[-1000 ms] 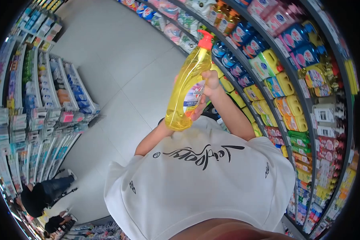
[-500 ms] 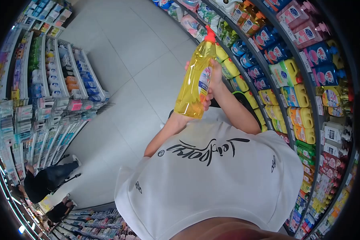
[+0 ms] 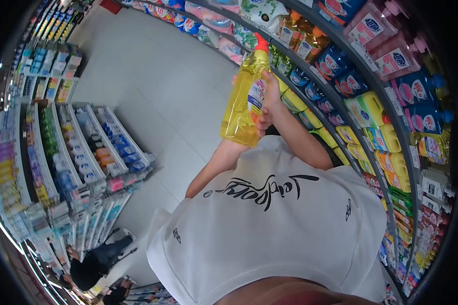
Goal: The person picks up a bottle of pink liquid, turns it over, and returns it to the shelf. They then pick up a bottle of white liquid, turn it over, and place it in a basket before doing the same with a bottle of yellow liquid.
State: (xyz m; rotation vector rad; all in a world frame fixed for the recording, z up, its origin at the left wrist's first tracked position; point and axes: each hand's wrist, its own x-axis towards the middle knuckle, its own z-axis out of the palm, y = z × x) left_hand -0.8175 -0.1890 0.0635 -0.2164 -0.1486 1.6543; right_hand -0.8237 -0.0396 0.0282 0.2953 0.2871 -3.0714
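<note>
A clear bottle of yellow liquid (image 3: 235,109) with a red pump top is held tilted in front of my chest, its label facing partly to the right. My right hand (image 3: 273,94) grips the upper part, its thumb along the near side and fingertips showing at the far left edge. Around the lower part wraps my left hand (image 3: 262,122); its palm is hidden behind the bottle, with fingers visible at the right edge. Both hands are closed on this one bottle.
Shelves on the right hold yellow jugs (image 3: 391,168), blue pump bottles (image 3: 422,119) and pink bottles (image 3: 392,63). A stocked display shelf (image 3: 94,147) stands on the left. A person in black (image 3: 89,269) is at lower left, with another person nearby. Grey floor tiles (image 3: 152,76) lie between.
The view has turned, so the left display and the people appear farther right and the right-hand shelves have shifted. The bottle has shifted slightly left, still in both hands.
</note>
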